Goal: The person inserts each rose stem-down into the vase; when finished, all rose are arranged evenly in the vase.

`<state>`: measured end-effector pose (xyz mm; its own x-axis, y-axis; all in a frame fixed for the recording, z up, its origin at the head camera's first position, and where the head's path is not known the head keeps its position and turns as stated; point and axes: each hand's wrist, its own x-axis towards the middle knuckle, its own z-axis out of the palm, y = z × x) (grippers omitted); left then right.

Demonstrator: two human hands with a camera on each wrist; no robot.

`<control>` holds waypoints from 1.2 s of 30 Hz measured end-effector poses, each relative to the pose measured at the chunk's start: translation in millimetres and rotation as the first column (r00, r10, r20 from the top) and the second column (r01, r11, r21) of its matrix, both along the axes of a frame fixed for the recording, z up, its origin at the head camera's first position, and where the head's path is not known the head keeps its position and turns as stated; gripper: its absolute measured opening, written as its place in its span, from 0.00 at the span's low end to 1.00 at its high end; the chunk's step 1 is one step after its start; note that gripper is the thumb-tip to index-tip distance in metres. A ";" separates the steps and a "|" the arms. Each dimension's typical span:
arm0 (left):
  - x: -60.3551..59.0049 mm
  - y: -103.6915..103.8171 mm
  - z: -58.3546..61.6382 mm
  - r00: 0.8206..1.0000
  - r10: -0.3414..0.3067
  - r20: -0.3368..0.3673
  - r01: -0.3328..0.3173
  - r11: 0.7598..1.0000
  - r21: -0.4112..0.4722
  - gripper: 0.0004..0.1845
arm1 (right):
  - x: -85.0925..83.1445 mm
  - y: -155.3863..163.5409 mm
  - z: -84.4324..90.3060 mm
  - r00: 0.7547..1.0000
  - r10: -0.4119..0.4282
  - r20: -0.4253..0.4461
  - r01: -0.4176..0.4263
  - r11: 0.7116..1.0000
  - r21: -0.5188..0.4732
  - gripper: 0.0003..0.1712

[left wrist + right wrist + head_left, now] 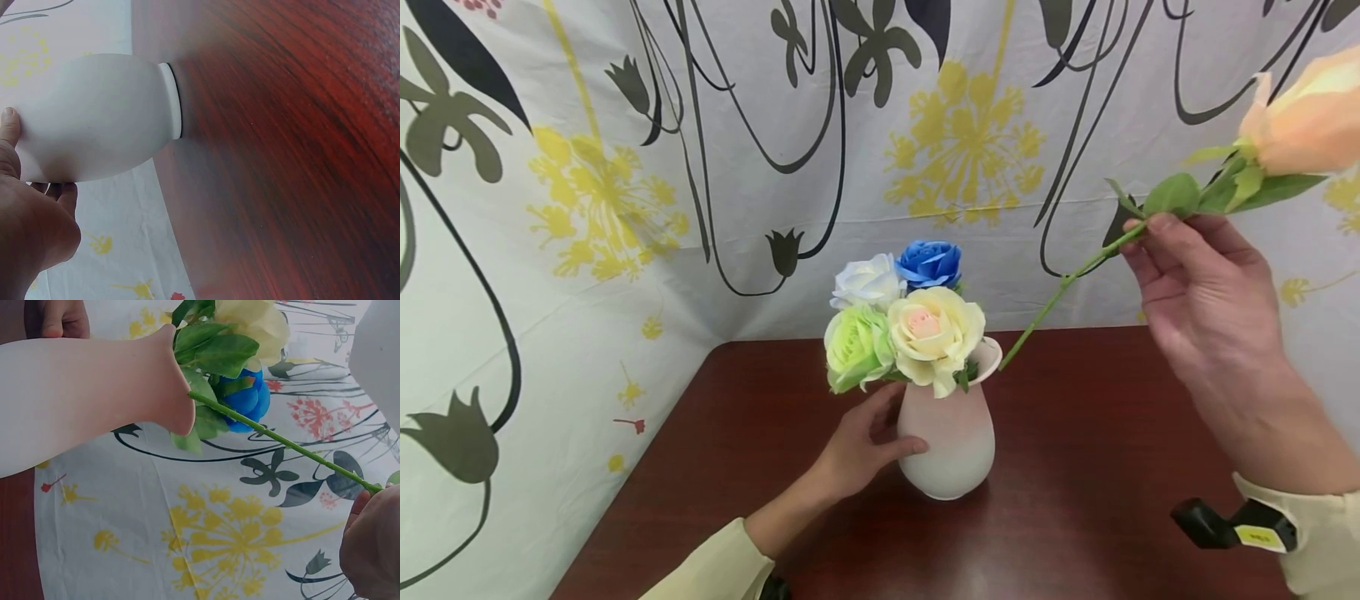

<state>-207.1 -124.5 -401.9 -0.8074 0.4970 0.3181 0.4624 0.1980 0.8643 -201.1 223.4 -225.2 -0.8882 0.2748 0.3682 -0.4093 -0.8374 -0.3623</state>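
A pink-and-white vase [946, 442] stands upright on the table, holding a white rose [869, 282], a blue rose [929, 264], a green rose [857, 346] and a cream rose [936, 333]. My left hand [861, 446] grips the vase's left side, thumb in front and fingers behind. Up at the right, my right hand [1217, 292] pinches the green stem of a peach rose [1311, 117] just below its leaves. That stem [281, 439] slants down, its tip by the vase's rim in the right wrist view; whether they touch I cannot tell. The peach bloom is outside that view.
The dark red-brown wooden table [1075, 467] reaches back to a hanging white cloth [752, 192] printed with yellow and grey flowers. More of this cloth covers the left side. A black device [1236, 525] is strapped at my right wrist.
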 end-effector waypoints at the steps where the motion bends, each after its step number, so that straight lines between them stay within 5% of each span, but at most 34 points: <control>1: -0.2 0.1 -0.2 1.000 -0.001 -0.001 0.001 1.000 -0.001 0.41 | -0.2 -0.9 1.4 1.000 -0.004 -0.009 0.004 1.000 -0.008 0.15; 14: -0.1 0.1 1.0 1.000 -0.004 -0.002 0.004 1.000 0.006 0.41 | -6.6 -20.0 -2.5 0.997 0.054 -0.055 -0.049 0.995 0.086 0.17; 20: 0.3 0.1 1.4 1.000 -0.002 0.006 0.002 1.000 0.005 0.41 | -10.2 -37.2 -12.9 0.994 0.071 -0.085 -0.046 0.965 0.260 0.18; 27: 0.2 -0.1 0.9 1.000 -0.002 0.002 0.002 1.000 -0.002 0.41 | -13.3 -49.7 -33.8 0.997 0.032 -0.064 0.006 0.854 0.520 0.22; 36: 0.9 0.0 1.0 1.000 0.006 0.002 -0.006 1.000 -0.008 0.41 | -12.8 -57.5 -56.1 0.998 -0.006 -0.055 0.046 0.664 0.747 0.21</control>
